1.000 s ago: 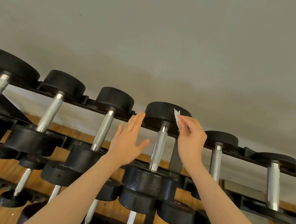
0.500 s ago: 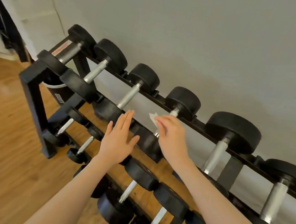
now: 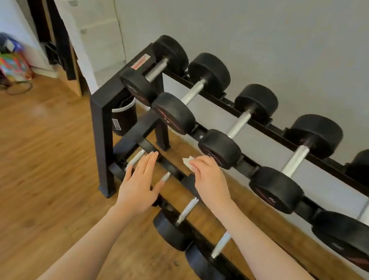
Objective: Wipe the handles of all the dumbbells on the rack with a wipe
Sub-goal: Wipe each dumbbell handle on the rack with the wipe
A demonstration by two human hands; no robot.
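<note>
**Between the tiers: wipe in hand, no handle under it**

Over the left end of the rack (image 3: 105, 127), both my hands hang in front of the lower tier. My right hand (image 3: 210, 182) has its fingers curled round the wipe (image 3: 187, 161), a small white crumple that pokes out past my fingertips; it sits just beside the front head of the third dumbbell on the top tier, touching no handle. My left hand (image 3: 140, 186) is flat and relaxed, fingers straight and together, holding nothing, and it covers part of the lower tier's leftmost dumbbells.

I judge this to be a move between handles, not a wiping stroke: the wipe is off the steel. Which handles are already clean I cannot tell from the metal; they all look alike.

The nearest targets are the short thin handles (image 3: 136, 157) on the lower tier, one peeking out above my left fingers, another beside my left thumb. The top tier's handles (image 3: 239, 123) stand higher and to the right.

The next move, as I see it, is to bring the wipe down onto one of those thin lower bars, fold it round the shaft and run it from head to head. The gap between the heads is narrow there, so my fingers must go in pinched. My left hand could steady the near head so the dumbbell does not roll in its cradle.
</note>
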